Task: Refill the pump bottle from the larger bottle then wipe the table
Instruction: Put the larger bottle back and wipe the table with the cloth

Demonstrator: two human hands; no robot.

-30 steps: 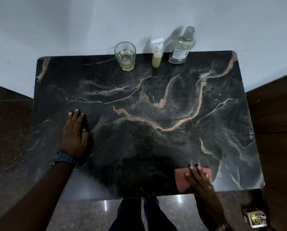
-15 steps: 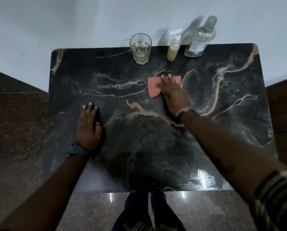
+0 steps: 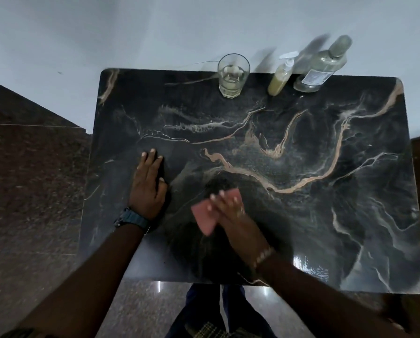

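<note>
A black marble table (image 3: pixel 326 215) with tan veins fills the view. At its back edge stand a small pump bottle (image 3: pixel 281 79) with yellowish liquid and, right of it, a larger clear bottle (image 3: pixel 318 69) with a white label. My right hand (image 3: pixel 231 211) presses a pink cloth (image 3: pixel 205 215) flat on the table near the front middle, fingers straight and blurred by motion. My left hand (image 3: pixel 149 184) rests flat on the table to the left of the cloth, a dark watch on its wrist.
A clear drinking glass (image 3: pixel 233 75) with a little liquid stands at the back edge, left of the pump bottle. A pale wall runs behind the table. Dark stone floor lies left and in front; a wooden surface borders the right.
My right hand has swept the pink cloth from the back, near the bottles, down to the front middle. A second ago it was at the front right edge. The left hand stayed flat.
</note>
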